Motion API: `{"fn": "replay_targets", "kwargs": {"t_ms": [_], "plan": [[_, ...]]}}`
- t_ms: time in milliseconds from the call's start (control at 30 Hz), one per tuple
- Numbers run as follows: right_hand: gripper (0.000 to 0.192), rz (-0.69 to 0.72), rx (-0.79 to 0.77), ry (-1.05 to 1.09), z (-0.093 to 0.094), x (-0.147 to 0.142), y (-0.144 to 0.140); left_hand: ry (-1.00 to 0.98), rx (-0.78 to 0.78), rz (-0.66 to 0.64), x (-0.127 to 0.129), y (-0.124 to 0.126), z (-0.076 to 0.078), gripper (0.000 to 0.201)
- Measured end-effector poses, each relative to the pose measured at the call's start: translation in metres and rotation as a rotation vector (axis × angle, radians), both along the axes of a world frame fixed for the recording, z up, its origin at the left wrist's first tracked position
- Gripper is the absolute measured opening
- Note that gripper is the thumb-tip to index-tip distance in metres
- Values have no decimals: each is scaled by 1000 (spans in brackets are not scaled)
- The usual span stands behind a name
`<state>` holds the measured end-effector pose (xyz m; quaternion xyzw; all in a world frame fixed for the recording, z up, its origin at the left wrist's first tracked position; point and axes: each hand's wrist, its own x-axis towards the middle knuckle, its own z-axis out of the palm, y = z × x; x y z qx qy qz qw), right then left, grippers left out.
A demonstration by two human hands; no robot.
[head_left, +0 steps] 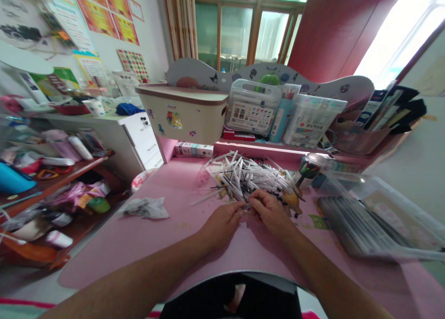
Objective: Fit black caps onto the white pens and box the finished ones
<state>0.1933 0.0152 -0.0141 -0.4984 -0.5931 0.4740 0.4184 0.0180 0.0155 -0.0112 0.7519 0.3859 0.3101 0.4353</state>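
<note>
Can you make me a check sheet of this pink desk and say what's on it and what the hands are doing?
Surface: pink desk, mostly bare in front.
Job's things: pile of white pens behind the hands; a small pen part is pinched between both hands, too small to tell more.
Clutter: crumpled grey tissue, clear plastic case, marker sets, cream storage box.
Grippers: left hand and right hand meet fingertip to fingertip at the pile's edge.
Cables: nothing seen.
Surroundings: crowded side shelf, posters, window.
</note>
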Motion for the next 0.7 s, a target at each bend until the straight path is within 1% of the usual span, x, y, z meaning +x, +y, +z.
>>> {"fn": "replay_targets", "kwargs": {"t_ms": [67,133,200,233,300,367,433,500,567,633,700], "plan": [[21,1,-8,21,-2,0,1,-38,-37,-5,0,1,0,35],[22,-14,-12,47,-2,2,2,-68,-105,3,-1,3,1,33],[25,-72,-5,92,1,6,3,-97,-176,35,-3,5,2,30],[26,-122,10,118,3,8,4,-108,-182,45,-5,6,3,28],[28,-233,57,160,7,15,6,-193,-210,149,-8,7,5,23],[26,-284,103,144,12,21,7,-273,-306,213,-9,8,7,23],[19,-232,130,40,15,25,7,-373,-392,261,-8,9,9,22],[9,-103,156,-129,15,25,5,-459,-429,292,-7,10,10,19],[11,31,189,-302,15,21,2,-499,-435,294,-6,11,9,18],[14,119,232,-417,13,13,-1,-509,-437,258,-6,10,6,19],[15,154,286,-491,13,6,-3,-492,-448,180,-7,8,3,19]]}}
